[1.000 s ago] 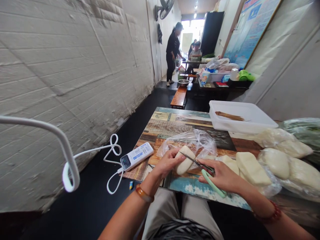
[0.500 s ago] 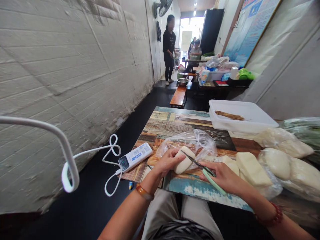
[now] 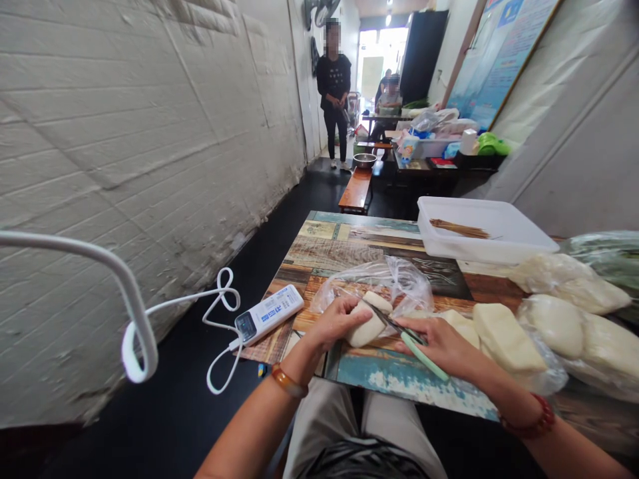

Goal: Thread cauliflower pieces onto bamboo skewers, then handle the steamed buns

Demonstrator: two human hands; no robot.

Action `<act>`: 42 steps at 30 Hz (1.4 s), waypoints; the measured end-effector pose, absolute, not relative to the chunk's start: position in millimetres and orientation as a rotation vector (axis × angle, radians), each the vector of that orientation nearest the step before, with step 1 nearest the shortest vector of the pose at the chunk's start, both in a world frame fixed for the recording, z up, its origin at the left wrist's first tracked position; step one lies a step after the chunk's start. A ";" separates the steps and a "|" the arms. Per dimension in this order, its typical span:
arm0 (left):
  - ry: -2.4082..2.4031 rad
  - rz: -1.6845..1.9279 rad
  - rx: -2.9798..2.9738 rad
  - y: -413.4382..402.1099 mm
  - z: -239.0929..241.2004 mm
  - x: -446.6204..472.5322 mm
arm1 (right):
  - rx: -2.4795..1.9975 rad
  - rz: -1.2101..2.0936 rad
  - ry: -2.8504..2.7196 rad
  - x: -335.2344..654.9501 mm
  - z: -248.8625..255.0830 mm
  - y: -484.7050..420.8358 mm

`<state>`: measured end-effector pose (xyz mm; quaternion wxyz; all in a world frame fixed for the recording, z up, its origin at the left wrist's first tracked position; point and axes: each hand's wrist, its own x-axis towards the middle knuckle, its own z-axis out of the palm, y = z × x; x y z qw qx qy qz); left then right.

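Observation:
My left hand [image 3: 335, 324] is closed around the left side of a pale, soft-looking white block [image 3: 364, 332] just over the table's near edge. In my right hand [image 3: 444, 342] is a pair of scissors with pale green handles [image 3: 424, 357]. Their dark blades lie across the block's upper face, close to my left thumb; how deep they go in is hard to see. Behind the block spreads a clear plastic bag [image 3: 407, 283]. To the right of my right hand, more pale blocks [image 3: 506, 336] lie on plastic.
A white tub [image 3: 529, 233] with thin brown sticks [image 3: 459, 228] stands at the table's far right. Bagged white blocks [image 3: 552, 326] line the right side. A power bank [image 3: 272, 313] with a white cable [image 3: 224, 286] overhangs the left edge. A person [image 3: 334, 86] stands beyond a bench [image 3: 357, 189].
The scissors and my right hand have shifted slightly, with the blades still at the block. My left hand keeps its hold. The standing person in the background has turned and moved slightly left.

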<state>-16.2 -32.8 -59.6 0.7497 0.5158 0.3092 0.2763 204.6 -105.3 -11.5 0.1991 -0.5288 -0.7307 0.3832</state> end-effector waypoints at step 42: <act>0.770 1.031 1.115 -66.3 -37.9 -13.7 | -1.689 0.921 -2.277 227.0 2.6 -141.8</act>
